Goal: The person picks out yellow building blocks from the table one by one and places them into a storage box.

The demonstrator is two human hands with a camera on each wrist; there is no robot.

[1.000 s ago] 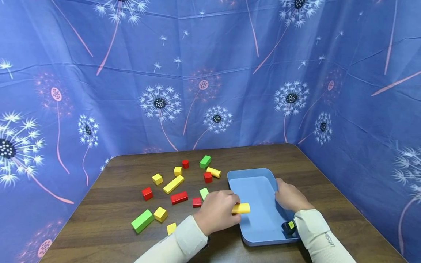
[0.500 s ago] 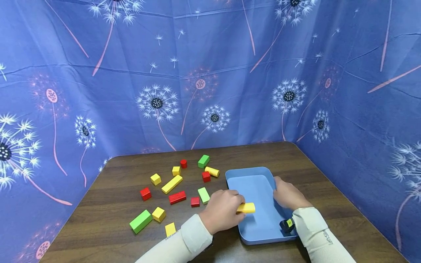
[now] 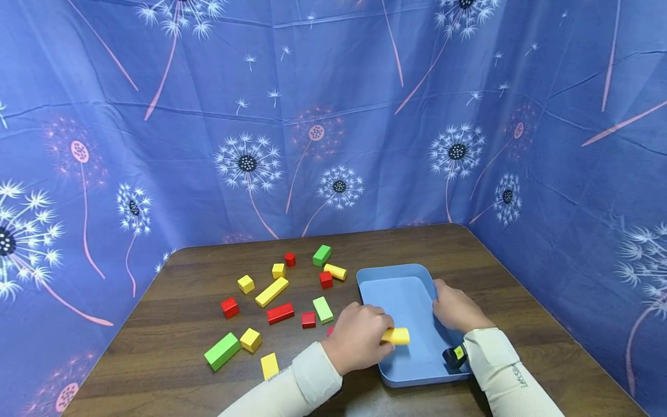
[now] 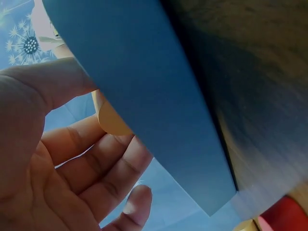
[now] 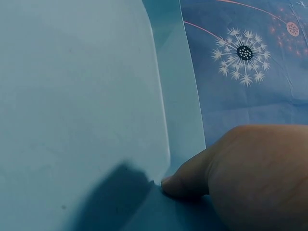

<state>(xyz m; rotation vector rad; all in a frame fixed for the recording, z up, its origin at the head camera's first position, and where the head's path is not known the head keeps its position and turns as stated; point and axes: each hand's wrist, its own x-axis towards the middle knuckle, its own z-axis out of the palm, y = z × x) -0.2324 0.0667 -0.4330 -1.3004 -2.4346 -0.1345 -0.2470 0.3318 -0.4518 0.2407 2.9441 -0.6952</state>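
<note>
My left hand [image 3: 358, 339] pinches a yellow cylinder block [image 3: 398, 336] between thumb and fingers, over the near left part of a blue tray [image 3: 388, 382]. In the left wrist view, the tray's outer wall [image 4: 134, 82] covers part of that cylinder [image 4: 111, 120] and the fingertips. My right hand [image 3: 460, 308] grips the tray's right wall. The right wrist view shows its thumb [image 5: 185, 183] pressed on the inside of that wall [image 5: 180, 96], with the other fingers out of sight. No block shows inside the tray's visible floor.
Left of the tray lie several loose blocks on the brown table [image 3: 172, 347]: a long green block [image 3: 222, 351], a light green block [image 3: 323, 310], a red block [image 3: 280, 313], a yellow bar [image 3: 272, 292] and another yellow cylinder [image 3: 335, 271]. A blue dandelion-patterned cloth [image 3: 208, 202] hangs behind.
My left hand has moved right with the yellow cylinder, further over the tray. The light green block and a bit of red now show beside it. The right hand keeps its grip.
</note>
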